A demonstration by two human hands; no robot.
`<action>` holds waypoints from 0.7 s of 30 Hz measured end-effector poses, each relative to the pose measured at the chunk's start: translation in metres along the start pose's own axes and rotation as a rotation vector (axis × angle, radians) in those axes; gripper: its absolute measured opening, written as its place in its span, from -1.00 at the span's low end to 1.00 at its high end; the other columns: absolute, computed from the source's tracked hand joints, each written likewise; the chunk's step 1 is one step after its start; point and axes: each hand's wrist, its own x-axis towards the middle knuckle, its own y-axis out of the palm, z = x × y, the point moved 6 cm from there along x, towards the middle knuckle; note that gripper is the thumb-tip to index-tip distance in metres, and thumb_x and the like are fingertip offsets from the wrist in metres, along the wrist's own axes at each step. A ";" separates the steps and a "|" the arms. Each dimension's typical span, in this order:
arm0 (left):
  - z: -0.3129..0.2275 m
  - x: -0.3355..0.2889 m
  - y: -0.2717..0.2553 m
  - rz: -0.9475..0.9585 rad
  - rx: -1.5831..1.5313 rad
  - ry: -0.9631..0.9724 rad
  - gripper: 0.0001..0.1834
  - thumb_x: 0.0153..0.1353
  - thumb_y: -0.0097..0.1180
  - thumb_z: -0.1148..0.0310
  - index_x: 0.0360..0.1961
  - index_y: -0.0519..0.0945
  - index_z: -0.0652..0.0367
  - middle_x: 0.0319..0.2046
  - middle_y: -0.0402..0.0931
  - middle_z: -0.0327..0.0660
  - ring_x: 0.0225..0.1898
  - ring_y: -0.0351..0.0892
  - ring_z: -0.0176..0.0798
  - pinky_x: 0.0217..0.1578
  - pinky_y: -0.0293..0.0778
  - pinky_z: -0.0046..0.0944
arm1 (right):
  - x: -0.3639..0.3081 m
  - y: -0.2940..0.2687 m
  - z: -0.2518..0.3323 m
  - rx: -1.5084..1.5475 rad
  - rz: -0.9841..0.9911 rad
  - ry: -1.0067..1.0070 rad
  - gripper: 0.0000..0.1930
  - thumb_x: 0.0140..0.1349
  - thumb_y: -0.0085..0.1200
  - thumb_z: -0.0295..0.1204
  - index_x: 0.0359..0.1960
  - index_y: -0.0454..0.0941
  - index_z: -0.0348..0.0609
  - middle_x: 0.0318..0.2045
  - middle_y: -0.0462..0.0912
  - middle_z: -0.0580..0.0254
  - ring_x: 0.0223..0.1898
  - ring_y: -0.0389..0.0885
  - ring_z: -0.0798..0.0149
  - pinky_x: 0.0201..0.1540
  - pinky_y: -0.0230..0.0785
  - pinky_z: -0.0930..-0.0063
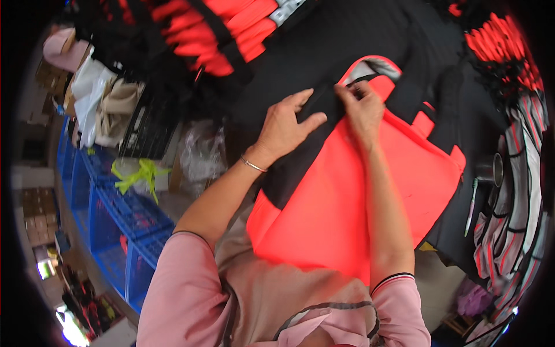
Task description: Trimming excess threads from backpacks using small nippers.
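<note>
A large sewn fabric piece [329,214], bright coral-red with black parts, lies across the black-covered work surface and reaches down to my lap. At its far end is a rounded flap with a red rim and grey-white inside [374,67]. My right hand [362,107] is closed in a pinch at the edge of the piece just beside that flap; the fingertips are partly hidden. To its left, my left hand [289,124] hovers by the black part, thumb and fingers apart, holding nothing. Red tabs [423,124] stick out along the piece's right side.
Stacked red and black pieces [214,34] lie at the far left, more [497,43] at the far right. Grey, red-trimmed strips [514,191] hang at the right, near a metal cup [490,169] and a thin white stick [471,208]. Blue crates [110,214] stand left.
</note>
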 end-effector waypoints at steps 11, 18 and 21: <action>0.078 -0.170 -0.025 0.263 -0.782 -0.447 0.03 0.02 0.44 0.06 0.41 0.17 0.26 0.24 0.35 -0.04 0.20 0.38 -0.15 0.16 0.36 -0.19 | -0.016 0.012 0.017 0.024 0.038 -0.223 -0.85 0.17 0.30 -0.49 -0.24 0.62 -0.17 -0.51 0.55 0.42 -0.51 0.37 0.54 -0.41 0.33 0.59; 0.047 -0.162 -0.039 0.507 -0.546 -0.389 0.00 -0.20 0.55 0.26 0.30 0.32 0.31 0.13 0.48 -0.10 0.11 0.48 -0.23 0.08 0.46 -0.22 | -0.095 0.047 0.072 -0.508 0.602 -0.436 -0.61 0.01 0.40 -0.09 -0.27 0.68 -0.12 -0.46 0.70 0.17 -0.42 0.67 0.14 -0.33 0.49 0.31; 0.042 -0.161 -0.040 0.393 -0.537 -0.370 -0.19 -0.20 0.53 0.34 0.14 0.48 0.34 -0.04 0.60 -0.11 -0.04 0.59 -0.26 -0.02 0.52 -0.25 | -0.087 0.039 0.052 -0.331 0.601 -0.275 -0.64 -0.03 0.44 -0.16 -0.34 0.65 -0.15 -0.51 0.68 0.23 -0.47 0.63 0.27 -0.35 0.46 0.42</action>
